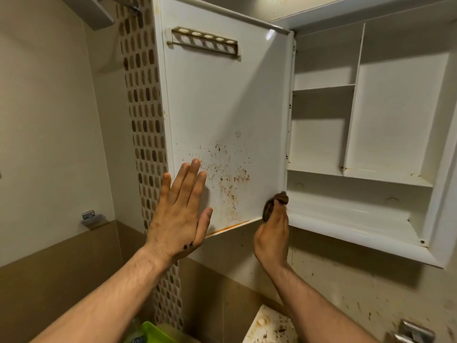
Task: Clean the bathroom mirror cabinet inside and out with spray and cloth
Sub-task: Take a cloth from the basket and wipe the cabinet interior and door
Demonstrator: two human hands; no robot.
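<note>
The cabinet door (222, 107) is hanging open mid-frame, brown spots (227, 174) low on its inside. You are pressing your left hand (180, 211) flat on it, fingers straight, to stop it swinging, while your right hand (272, 238) is squeezing the brown cloth (274, 204) against its bottom right corner

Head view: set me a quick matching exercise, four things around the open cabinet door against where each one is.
1 left hand
2 cloth
3 slotted rail
4 brown specks

A top of the door
B flat against the door
C bunched in the right hand at the door's lower corner
D spattered across the door's lower part

Pairs: 1-B, 2-C, 3-A, 4-D
</note>
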